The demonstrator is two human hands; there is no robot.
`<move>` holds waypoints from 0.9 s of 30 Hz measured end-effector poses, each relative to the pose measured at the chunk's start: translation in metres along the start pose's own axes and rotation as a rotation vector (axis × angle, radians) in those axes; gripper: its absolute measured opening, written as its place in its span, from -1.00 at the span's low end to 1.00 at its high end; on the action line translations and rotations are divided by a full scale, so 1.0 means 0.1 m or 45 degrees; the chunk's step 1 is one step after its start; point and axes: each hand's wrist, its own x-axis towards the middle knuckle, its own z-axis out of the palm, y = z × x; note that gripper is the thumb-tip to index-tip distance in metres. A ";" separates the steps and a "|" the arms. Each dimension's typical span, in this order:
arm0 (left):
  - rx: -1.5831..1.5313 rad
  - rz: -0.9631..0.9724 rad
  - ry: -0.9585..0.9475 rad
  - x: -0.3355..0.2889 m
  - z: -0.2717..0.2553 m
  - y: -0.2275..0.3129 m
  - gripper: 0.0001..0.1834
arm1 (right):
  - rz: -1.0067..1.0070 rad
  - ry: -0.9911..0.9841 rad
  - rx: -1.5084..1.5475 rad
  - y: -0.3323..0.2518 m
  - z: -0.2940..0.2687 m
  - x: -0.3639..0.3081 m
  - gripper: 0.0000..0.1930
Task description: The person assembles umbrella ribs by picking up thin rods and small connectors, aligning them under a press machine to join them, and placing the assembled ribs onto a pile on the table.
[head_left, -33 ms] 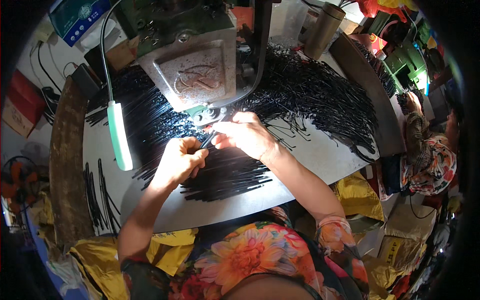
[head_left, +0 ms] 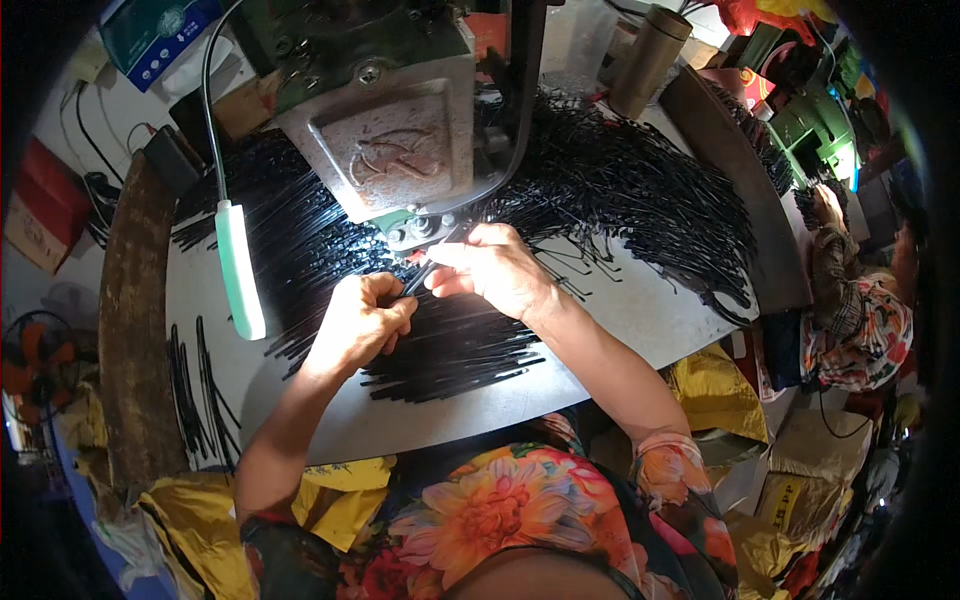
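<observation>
Under the head of a metal machine (head_left: 400, 150), both my hands hold a thin dark rod (head_left: 416, 279) on a slant. My left hand (head_left: 355, 325) is closed, pinching its lower end between thumb and fingers. Closer to the machine's bolted lower tip (head_left: 412, 232), my right hand (head_left: 498, 273) pinches the upper part. The rod's far end is hidden by the right fingers and the machine. Just below my hands lies a bundle of straight black rods (head_left: 455, 365). More rods (head_left: 290, 215) are heaped behind my left hand, lit brightly.
A lit lamp (head_left: 238, 272) hangs left. Bent black rods (head_left: 650, 180) pile up at the right of the pale tabletop (head_left: 610, 325). Boards (head_left: 140, 330) wall the sides. A gold flask (head_left: 650, 62) stands behind. Another person (head_left: 850, 310) works at a green machine (head_left: 815, 130), far right.
</observation>
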 end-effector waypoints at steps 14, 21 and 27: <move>-0.821 0.111 0.024 0.08 0.28 -0.20 -0.72 | -0.206 0.293 0.495 0.07 -0.26 0.21 -0.81; -1.370 -0.063 0.080 0.52 0.04 -0.25 -0.74 | -0.296 0.242 0.516 0.05 -0.21 0.27 -0.86; -1.334 0.005 0.174 0.60 0.06 -0.29 -0.81 | -0.314 0.249 0.493 0.04 -0.17 0.25 -0.84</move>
